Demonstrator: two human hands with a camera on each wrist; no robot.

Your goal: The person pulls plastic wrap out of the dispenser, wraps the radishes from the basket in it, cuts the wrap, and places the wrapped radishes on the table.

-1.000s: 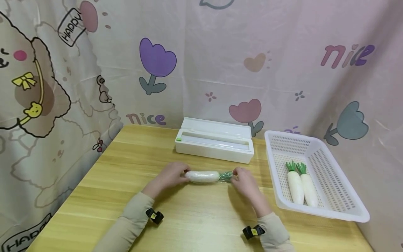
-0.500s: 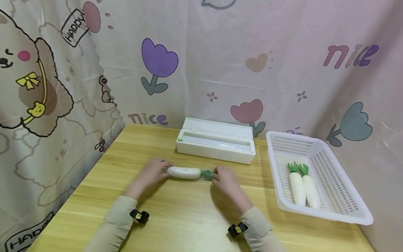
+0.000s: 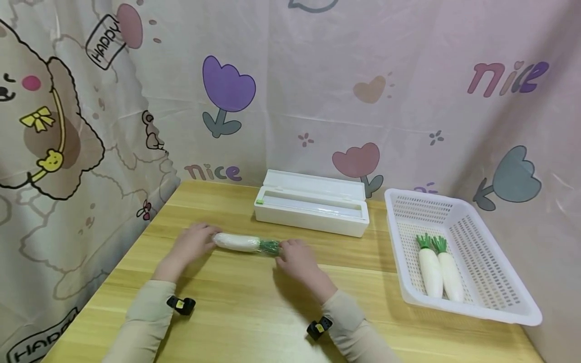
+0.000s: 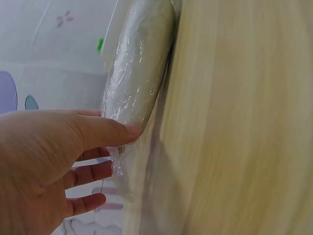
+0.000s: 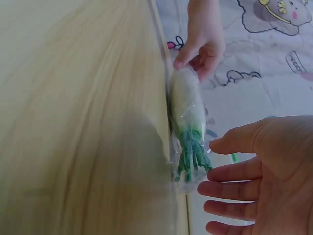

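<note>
A white radish with green leaf stalks, wrapped in clear plastic film, lies on the wooden table, leaves pointing right. My left hand holds its bare end; in the left wrist view the thumb presses on the wrapped tip and the fingers are behind it. Loose film hangs past that end. At the leaf end is my right hand. In the right wrist view its fingers are fairly straight, beside the wrapped green stalks, gripping nothing.
Behind the radish stands a white cling film box, its lid raised and a roll inside. On the right, a white plastic basket holds two unwrapped radishes. A printed curtain hangs along the table's back and left.
Both hands and the wrapped radish have moved left across the table. The right fingers, earlier at the leaf end, now lie straighter beside it. Box and basket stay put.
</note>
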